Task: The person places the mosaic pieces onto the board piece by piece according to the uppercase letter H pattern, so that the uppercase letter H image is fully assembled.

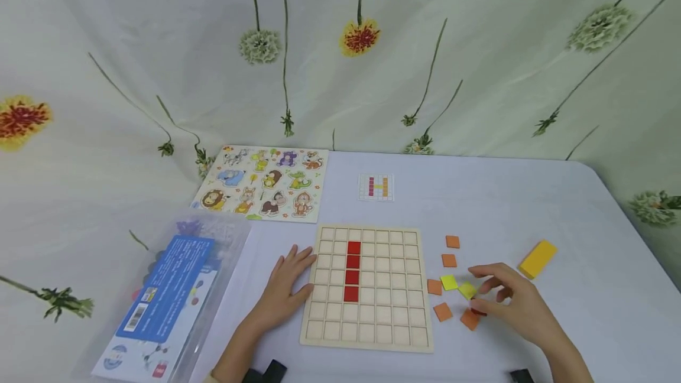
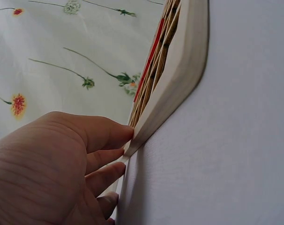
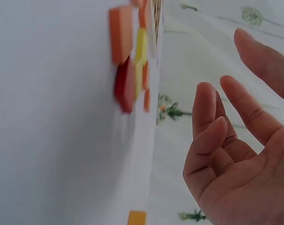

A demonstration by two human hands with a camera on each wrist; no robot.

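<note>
A wooden grid board (image 1: 391, 317) lies on the table, with a column of several red tiles (image 1: 352, 276) set in its squares. My left hand (image 1: 284, 288) rests at the board's left edge; in the left wrist view its thumb and fingertips touch the wooden rim (image 2: 172, 84). Right of the board, my right hand (image 1: 513, 300) hovers over loose tiles with its fingers spread and nothing between them. Below it lie a red tile (image 3: 125, 86), yellow tiles (image 1: 449, 282) and several orange tiles (image 1: 442, 312). The hand partly covers the red tile in the head view.
A small pattern card (image 1: 376, 187) lies behind the board. An animal picture board (image 1: 266, 185) is at the back left, a clear plastic case with a blue-and-white booklet (image 1: 165, 294) at the left. A yellow block (image 1: 537, 259) lies beyond the right hand.
</note>
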